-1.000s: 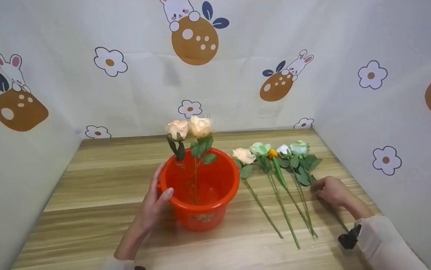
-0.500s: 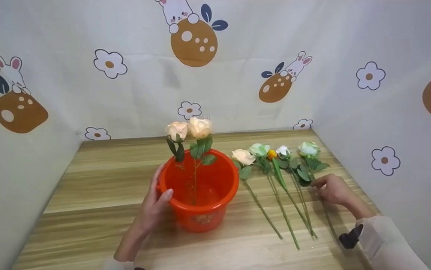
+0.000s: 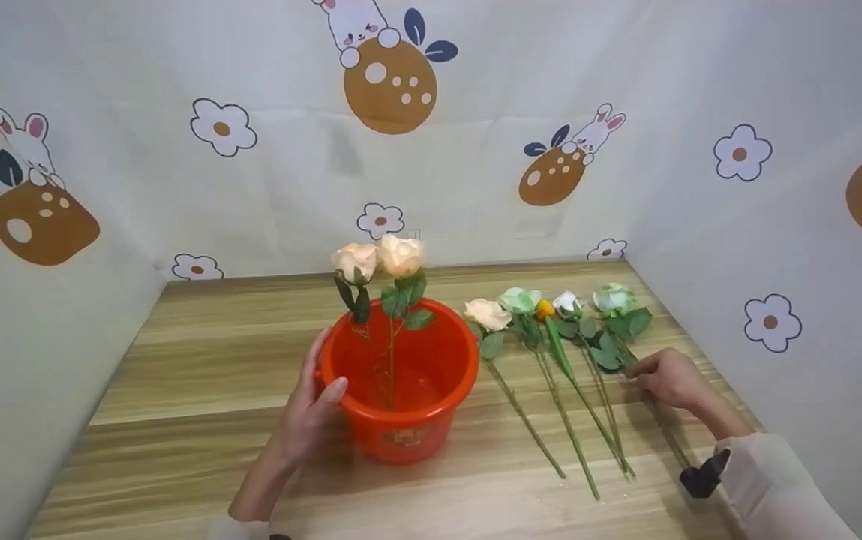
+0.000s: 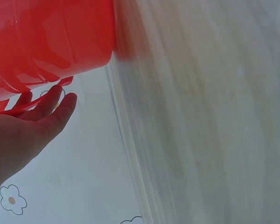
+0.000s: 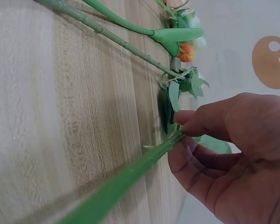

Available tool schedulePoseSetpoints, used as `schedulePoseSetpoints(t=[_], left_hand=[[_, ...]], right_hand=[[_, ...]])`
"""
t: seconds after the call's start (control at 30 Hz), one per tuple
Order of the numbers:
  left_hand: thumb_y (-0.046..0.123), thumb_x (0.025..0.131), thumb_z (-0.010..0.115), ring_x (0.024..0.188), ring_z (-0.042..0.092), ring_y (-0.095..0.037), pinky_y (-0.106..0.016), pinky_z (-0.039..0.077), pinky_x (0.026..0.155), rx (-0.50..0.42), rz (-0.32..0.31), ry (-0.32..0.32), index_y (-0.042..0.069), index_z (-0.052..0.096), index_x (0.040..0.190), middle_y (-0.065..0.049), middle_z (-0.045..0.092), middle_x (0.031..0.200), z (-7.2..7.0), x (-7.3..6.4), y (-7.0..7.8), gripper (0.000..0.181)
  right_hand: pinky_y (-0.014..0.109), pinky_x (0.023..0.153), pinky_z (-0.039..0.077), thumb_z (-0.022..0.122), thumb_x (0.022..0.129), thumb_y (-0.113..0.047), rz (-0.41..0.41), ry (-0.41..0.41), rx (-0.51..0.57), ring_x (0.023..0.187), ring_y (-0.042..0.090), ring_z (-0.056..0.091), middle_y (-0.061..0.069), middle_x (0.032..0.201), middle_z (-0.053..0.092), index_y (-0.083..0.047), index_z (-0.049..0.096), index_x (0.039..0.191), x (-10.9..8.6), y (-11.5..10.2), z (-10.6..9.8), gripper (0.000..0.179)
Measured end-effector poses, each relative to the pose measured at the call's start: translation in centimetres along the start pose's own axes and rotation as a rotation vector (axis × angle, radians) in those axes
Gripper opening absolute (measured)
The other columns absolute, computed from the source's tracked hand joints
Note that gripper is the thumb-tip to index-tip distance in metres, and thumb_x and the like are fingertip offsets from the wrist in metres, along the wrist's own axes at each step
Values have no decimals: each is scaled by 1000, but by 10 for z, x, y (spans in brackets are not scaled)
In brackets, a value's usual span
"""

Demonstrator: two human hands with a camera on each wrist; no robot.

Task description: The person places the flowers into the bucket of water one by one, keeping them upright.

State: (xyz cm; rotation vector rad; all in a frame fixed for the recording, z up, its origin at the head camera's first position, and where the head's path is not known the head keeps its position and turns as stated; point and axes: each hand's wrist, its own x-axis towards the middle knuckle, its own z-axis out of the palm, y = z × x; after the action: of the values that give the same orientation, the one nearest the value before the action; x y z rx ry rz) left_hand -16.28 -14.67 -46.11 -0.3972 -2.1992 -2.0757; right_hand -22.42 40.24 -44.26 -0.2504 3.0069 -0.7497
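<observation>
My left hand [image 3: 303, 420] holds the red bucket [image 3: 400, 442] at its left side, thumb over the rim and fingers outside; in the left wrist view those fingers lie by the bucket's thin red handle [image 4: 65, 81]. Two peach roses [image 3: 401, 255] stand upright inside the bucket. At the right, my right hand [image 3: 674, 381] pinches the stem of a pale green rose [image 3: 614, 298] between thumb and fingers. That green stem [image 5: 130, 172] runs close above the table in the right wrist view. Its lower end is partly hidden by the black wrist strap.
Left of the held rose lie a white rose [image 3: 567, 303], an orange tulip [image 3: 545, 308], another green rose [image 3: 521, 300] and a peach rose [image 3: 488, 313], stems towards me. Printed cloth walls [image 3: 288, 187] enclose the wooden table [image 3: 198, 360] at the back and sides.
The pale green rose has shifted to the right, away from the white rose, with its stem in my right hand. The left hand and bucket have stayed in place.
</observation>
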Motion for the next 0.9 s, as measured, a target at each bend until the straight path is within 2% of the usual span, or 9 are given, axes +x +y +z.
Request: schedulePoseSetpoints(t=[0.13,0.27,0.47,0.6,0.67,0.77,0.9], left_hand=[[16,106,53,148,46,-41,-43,53,112,2,21,-5,26,17,170,-14,33,171,-1,0,-1,75],[17,105,54,147,47,-42,-40,55,110,2,41,-10,24,17,170,-16,33,171,-1,0,-1,75],[18,106,54,149,45,-42,-41,53,112,17,28,-11,25,16,170,-14,32,172,-2,1,-2,75],[18,106,54,150,43,-43,-43,52,113,22,26,-12,24,16,171,-14,30,172,-2,0,-1,75],[17,106,54,151,42,-43,-43,52,113,20,30,-12,23,16,171,-15,29,173,-2,0,-1,75],[16,106,53,151,43,-42,-44,51,113,18,29,-10,24,16,171,-14,30,173,-2,0,-1,75],[16,106,53,150,43,-42,-48,51,114,11,21,-10,25,16,171,-14,30,172,-1,0,0,75]], right_hand=[[25,57,51,63,87,2,60,-29,87,67,13,62,14,82,77,8,79,105,-1,-2,1,25],[27,52,56,63,87,3,133,-73,219,61,14,65,15,80,75,13,75,114,-1,-4,1,31],[28,57,61,65,83,7,165,-94,347,68,14,69,25,107,72,14,70,124,-1,-5,0,42],[28,63,64,65,85,8,179,-93,446,68,13,71,37,125,63,14,64,133,1,-6,0,48],[29,66,65,66,86,9,184,-87,493,69,13,72,38,132,60,13,61,137,2,-9,-2,51],[30,72,66,68,89,7,188,-85,568,74,15,75,33,126,67,13,56,142,4,-13,-4,54],[28,78,65,68,92,6,184,-65,675,83,15,76,12,108,76,16,53,143,6,-19,-5,55]])
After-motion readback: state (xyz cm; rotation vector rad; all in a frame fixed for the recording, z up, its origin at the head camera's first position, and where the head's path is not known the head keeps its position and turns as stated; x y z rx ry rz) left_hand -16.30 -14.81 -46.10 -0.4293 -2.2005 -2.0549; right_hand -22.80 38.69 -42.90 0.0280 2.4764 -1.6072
